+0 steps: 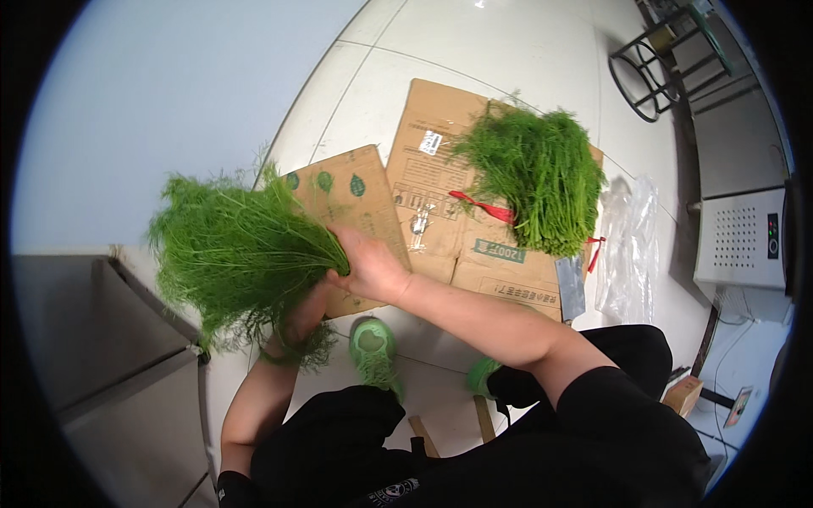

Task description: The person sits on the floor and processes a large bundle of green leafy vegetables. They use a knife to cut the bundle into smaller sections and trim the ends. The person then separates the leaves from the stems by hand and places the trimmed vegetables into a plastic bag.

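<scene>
A large bunch of feathery green fronds (pixel 235 247), dill or fennel by its look, is held over the left edge of the cardboard. My right hand (pixel 368 263) grips its gathered stems, thumb on top. Beneath the bunch, my left hand (pixel 309 310) supports it, its fingers mostly hidden by the fronds. A second pile of the same greens (pixel 540 178) lies on a flattened cardboard box (pixel 438 171), cut stem ends towards me. Beside those stems is a broad metal knife blade (pixel 570 287). A red strip (pixel 483 206) lies at the pile's left.
A smaller cardboard sheet (pixel 356 209) lies on the tiled floor (pixel 432 38). Clear plastic film (pixel 629 254) is crumpled at the right. Metal cabinets (pixel 127 374) stand at the left, a black-framed stool (pixel 648 82) at the upper right. A white perforated appliance (pixel 737 238) is at the far right.
</scene>
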Demonstrator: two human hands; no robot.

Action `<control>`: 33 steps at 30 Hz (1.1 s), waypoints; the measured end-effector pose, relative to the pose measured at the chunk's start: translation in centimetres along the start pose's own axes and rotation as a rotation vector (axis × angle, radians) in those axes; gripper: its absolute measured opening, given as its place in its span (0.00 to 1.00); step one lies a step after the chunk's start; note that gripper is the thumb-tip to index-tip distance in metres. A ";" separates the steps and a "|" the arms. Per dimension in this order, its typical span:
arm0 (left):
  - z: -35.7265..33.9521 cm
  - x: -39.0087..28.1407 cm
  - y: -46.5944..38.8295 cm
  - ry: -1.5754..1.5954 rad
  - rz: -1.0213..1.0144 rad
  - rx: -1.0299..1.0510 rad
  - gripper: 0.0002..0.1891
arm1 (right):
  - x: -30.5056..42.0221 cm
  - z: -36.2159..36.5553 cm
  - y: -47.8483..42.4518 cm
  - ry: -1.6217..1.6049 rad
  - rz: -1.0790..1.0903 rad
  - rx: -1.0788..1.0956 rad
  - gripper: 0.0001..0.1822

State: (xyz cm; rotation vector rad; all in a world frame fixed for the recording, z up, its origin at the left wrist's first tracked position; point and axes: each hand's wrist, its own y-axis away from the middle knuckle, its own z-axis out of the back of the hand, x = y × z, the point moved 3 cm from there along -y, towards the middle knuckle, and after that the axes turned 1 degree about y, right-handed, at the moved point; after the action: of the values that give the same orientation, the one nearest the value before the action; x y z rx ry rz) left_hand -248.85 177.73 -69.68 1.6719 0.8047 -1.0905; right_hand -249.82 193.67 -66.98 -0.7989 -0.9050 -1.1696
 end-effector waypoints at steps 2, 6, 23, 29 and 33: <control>0.7 0.2 0.2 0.049 -0.004 0.000 0.20 | 0.9 0.2 -0.8 0.031 0.068 -0.012 0.37; 2.2 5.5 -0.8 -0.013 0.012 0.243 0.17 | -0.4 0.2 -3.6 0.296 0.130 0.196 0.28; 0.1 -4.2 -5.9 -1.216 -0.478 0.200 0.48 | -4.4 0.1 -4.3 0.689 0.283 0.253 0.33; 0.2 -2.7 -6.0 -1.341 -0.361 0.193 0.45 | -4.1 8.2 2.3 0.418 0.233 -0.276 0.31; -0.2 -3.1 -6.5 -1.379 -0.318 0.208 0.46 | -13.3 15.2 11.8 0.330 -0.241 -0.854 0.05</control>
State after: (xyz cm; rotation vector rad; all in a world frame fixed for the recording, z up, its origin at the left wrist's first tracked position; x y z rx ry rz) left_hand -255.67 179.95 -69.06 0.5760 0.0133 -2.1635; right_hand -242.74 215.12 -73.11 -1.1380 -0.1952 -1.8770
